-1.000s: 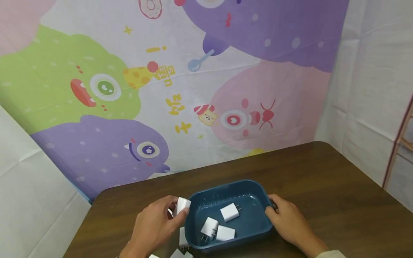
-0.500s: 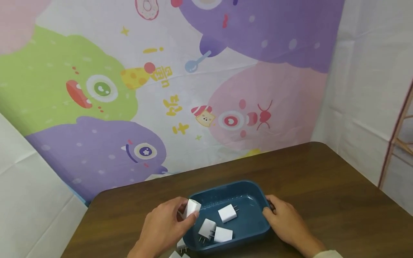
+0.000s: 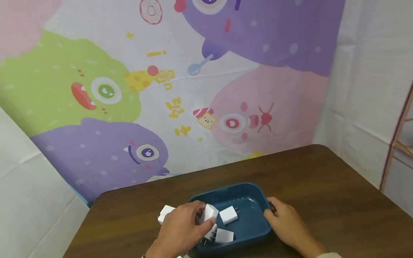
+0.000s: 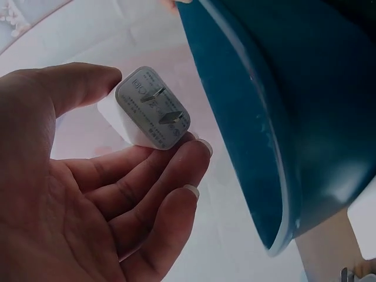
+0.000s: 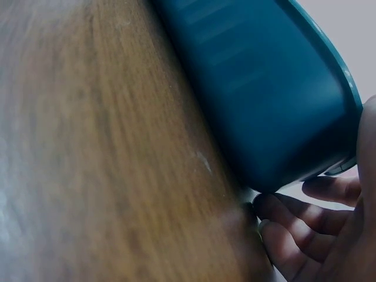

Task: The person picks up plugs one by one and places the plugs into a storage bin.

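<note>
My left hand (image 3: 182, 227) pinches a white plug charger (image 4: 150, 111) between thumb and fingers, over the left part of a blue plastic bin (image 3: 248, 234). In the left wrist view the charger's two metal prongs face the camera. Inside the bin lie a white charger (image 3: 228, 215), another charger (image 3: 224, 235) near the front wall, and a third (image 3: 211, 231) partly hidden behind my left hand. My right hand (image 3: 287, 222) grips the bin's right end, thumb at the rim; in the right wrist view its fingers (image 5: 299, 226) curl at the bin's lower edge.
The bin rests on a brown wooden table (image 3: 300, 172). More white chargers (image 3: 166, 212) lie on the table left of the bin, and others show at the bottom edge of the head view. A cartoon-printed cloth (image 3: 180, 89) hangs behind the table.
My left hand has carried the charger rightward from the bin's left rim to above its inside. Chargers left of that hand have come into view. My right hand stays on the bin.
</note>
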A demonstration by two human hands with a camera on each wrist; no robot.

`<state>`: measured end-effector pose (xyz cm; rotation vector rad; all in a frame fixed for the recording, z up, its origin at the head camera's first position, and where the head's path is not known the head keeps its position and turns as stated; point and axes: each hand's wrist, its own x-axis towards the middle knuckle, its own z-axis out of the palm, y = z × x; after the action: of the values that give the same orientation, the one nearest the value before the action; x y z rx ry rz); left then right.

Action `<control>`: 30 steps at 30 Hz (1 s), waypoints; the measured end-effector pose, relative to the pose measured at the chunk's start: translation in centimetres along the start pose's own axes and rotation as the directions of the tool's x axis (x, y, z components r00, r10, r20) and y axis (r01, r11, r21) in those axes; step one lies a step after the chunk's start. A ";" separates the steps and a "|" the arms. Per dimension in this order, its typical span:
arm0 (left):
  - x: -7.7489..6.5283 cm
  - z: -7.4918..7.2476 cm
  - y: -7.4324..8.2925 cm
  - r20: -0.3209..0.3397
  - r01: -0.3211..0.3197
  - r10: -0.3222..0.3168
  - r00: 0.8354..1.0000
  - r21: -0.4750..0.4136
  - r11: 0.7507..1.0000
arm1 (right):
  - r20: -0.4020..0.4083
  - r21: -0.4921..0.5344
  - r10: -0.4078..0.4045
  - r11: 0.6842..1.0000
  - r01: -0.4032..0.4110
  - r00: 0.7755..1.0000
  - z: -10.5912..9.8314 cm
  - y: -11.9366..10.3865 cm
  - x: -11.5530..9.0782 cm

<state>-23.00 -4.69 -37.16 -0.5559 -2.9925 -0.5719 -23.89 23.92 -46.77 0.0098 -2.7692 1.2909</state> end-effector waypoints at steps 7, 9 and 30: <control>0.1 1.0 0.2 0.014 -0.070 0.070 0.997 0.008 0.997 | -0.009 0.001 -0.017 1.000 0.017 1.000 0.2 0.2 0.1; 0.2 1.4 0.4 0.023 -0.096 0.096 0.995 0.013 0.995 | -0.021 0.000 -0.026 1.000 0.026 0.999 0.2 0.3 0.1; 1.5 3.3 3.0 0.105 -0.310 0.292 0.951 0.252 0.917 | -0.057 -0.022 -0.054 0.998 0.053 0.997 0.0 0.2 0.0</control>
<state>-23.26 -0.36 -38.97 -1.0007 -2.8841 -0.1285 -23.87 24.05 -46.99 0.0442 -2.7142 1.2299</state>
